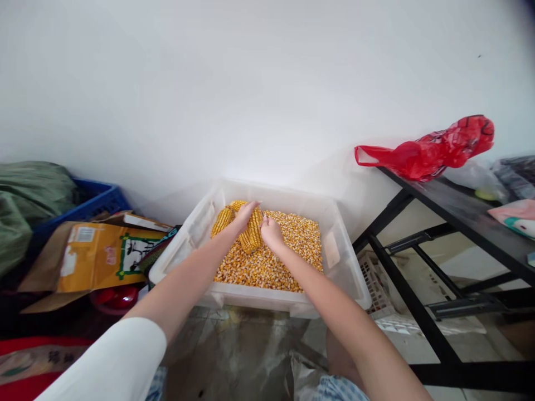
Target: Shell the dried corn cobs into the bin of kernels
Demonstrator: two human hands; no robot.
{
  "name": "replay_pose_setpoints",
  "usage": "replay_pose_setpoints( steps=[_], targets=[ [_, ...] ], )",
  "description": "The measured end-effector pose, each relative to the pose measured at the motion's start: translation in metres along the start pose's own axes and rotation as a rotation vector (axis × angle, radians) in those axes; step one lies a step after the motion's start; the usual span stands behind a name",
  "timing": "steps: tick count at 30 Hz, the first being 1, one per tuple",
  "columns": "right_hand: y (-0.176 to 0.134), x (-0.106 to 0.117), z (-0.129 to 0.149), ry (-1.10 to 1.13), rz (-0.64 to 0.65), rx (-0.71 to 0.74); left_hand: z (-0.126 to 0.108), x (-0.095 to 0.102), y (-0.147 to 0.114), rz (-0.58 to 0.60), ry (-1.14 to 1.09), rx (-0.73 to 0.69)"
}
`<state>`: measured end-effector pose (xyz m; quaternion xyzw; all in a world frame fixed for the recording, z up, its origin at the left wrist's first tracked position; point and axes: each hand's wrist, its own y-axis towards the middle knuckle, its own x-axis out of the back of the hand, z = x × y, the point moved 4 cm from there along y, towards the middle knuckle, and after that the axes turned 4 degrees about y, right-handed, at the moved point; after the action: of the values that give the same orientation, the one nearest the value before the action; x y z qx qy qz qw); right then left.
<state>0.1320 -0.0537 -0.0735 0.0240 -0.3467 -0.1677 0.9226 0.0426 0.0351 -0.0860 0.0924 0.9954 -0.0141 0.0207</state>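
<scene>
A translucent plastic bin [355, 278] holds a bed of loose corn kernels [292, 245] with several yellow corn cobs [223, 220] lying at its left side. My left hand [246, 216] is closed around the upper part of one corn cob [254, 229], which points down toward me over the kernels. On the right side of this same cob, my right hand [271, 231] has its fingers curled in against the kernel rows. Both hands partly cover the cobs, and the fingertips are hard to make out.
A black metal-framed table [443, 206] stands at the right, with a red plastic bag [430, 153] on its corner. To the left are an opened orange cardboard box [98, 256] and a blue crate [98, 200] with a green sack [35, 203]. A white wall rises behind the bin.
</scene>
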Motion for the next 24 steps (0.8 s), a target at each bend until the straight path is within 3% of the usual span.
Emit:
replay_pose_setpoints(
  steps=[6, 17, 24],
  targets=[
    [0.009, 0.008, -0.003, 0.028, 0.030, 0.053, -0.001, 0.003, 0.002, 0.102, -0.008, 0.007],
    [0.020, 0.034, -0.012, 0.189, -0.037, 0.034, -0.023, -0.002, -0.015, 0.290, 0.120, 0.039],
    [0.020, 0.034, -0.012, 0.237, -0.028, 0.032, -0.030, -0.006, -0.020, 0.194, 0.225, -0.041]
  ],
)
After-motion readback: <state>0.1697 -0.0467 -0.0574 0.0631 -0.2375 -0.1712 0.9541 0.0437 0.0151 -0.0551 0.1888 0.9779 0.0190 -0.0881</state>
